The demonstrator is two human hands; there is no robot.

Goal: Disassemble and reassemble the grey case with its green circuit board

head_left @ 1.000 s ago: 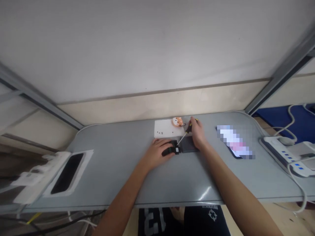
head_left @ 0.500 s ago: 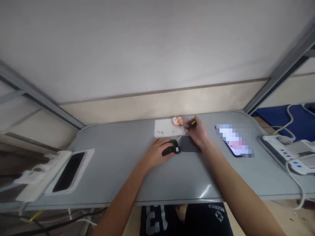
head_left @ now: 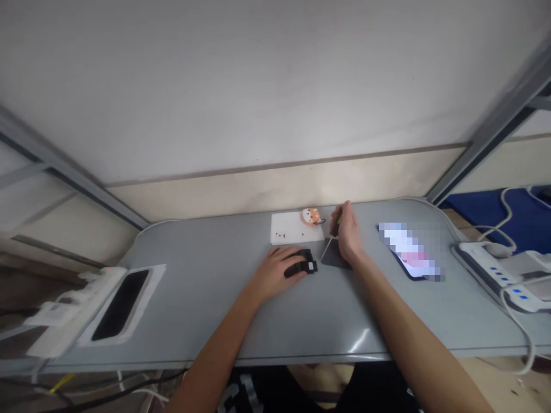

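My left hand point(head_left: 278, 272) lies on the grey table with its fingers around a small black device point(head_left: 301, 265). In my right hand point(head_left: 349, 232) is a screwdriver point(head_left: 330, 243) with a dark and yellow handle, its thin shaft slanting down and to the left. The shaft's end is over the left part of a dark flat piece point(head_left: 333, 256), apart from the black device; whether it touches is unclear. Behind the hands, a white sheet point(head_left: 288, 222) bears several tiny dark specks. An orange and white animal-faced item point(head_left: 310, 216) sits on the sheet's right end.
At the right are a phone with a lit, blurred screen point(head_left: 408, 255) and a white power strip point(head_left: 495, 275) with cables. A black phone point(head_left: 120, 304) on white paper and another white strip point(head_left: 77, 312) are at the left. A wall point(head_left: 267, 195) borders the back.
My right hand has turned more upright, and the screwdriver's tip has moved from beside the black device to the right, over the dark flat piece. My left hand keeps its hold.
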